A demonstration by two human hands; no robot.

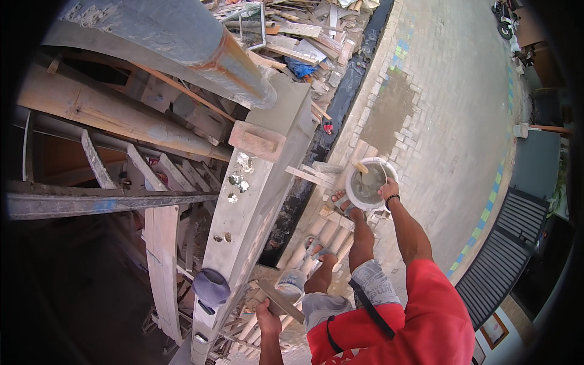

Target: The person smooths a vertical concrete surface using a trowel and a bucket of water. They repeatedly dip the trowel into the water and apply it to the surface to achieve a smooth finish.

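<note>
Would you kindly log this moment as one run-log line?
left hand: holds flat trowel | right hand: grips rim of white bucket of grey mortar | beside: concrete beam | stance: on bamboo poles

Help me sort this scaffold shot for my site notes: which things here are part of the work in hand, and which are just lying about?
In use:
- left hand gripping a flat trowel-like tool
- right hand on the rim of the white bucket of grey mix
- grey rendered beam

Lying about:
- scrap timber pile
- dark cap on the beam
- parked motorbike
- metal gate
</note>
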